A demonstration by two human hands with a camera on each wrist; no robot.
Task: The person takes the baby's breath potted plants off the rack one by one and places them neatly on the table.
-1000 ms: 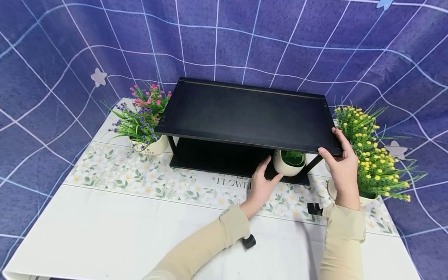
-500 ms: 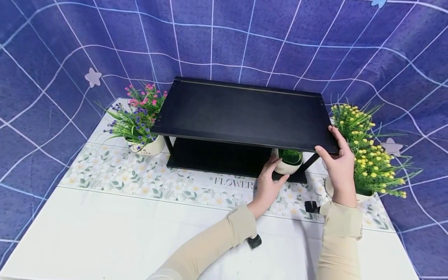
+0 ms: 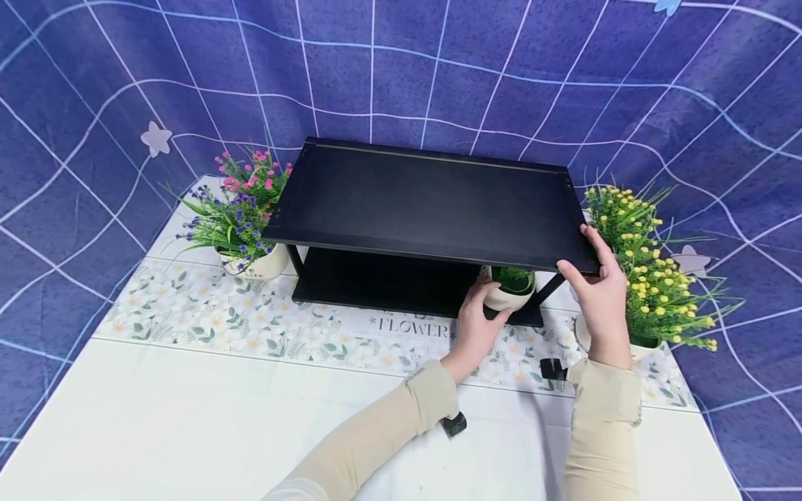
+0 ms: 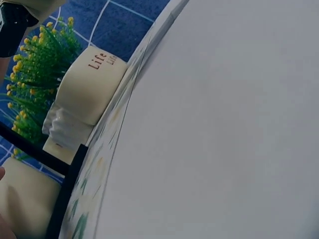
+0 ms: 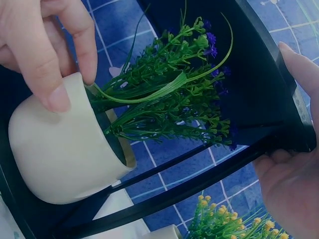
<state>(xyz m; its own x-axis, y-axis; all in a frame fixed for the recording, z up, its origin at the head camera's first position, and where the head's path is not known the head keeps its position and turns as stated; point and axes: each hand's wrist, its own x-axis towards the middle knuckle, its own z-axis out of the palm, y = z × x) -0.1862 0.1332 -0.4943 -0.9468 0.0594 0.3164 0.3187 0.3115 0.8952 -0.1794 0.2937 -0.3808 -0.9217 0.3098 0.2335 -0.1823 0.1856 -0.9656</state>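
Observation:
A black two-tier shelf [image 3: 426, 202] stands on the table against the curtain. On its lower tier, at the right end, sits a cream flowerpot [image 3: 506, 299] with green leaves and purple flowers [image 5: 212, 47], mostly hidden from the head by the top board. My left hand [image 3: 473, 334] grips this pot; in the right wrist view its thumb lies on the outer wall and a finger reaches the rim. Around the top board's front right corner, my right hand [image 3: 604, 299] holds on, thumb in front and fingers along the side edge.
Yellow-flowered pots [image 3: 658, 278] stand close to the shelf's right side. Another pot [image 3: 266, 263], with pink and purple flowers nearby, is at its left. A floral runner [image 3: 250, 316] crosses the white table [image 3: 188, 417]; a blue curtain [image 3: 401, 76] hangs behind.
My left hand has closed in on the pot, its fingers coming round the pot's left side. My right hand keeps its hold on the shelf corner. The head view has shifted slightly.

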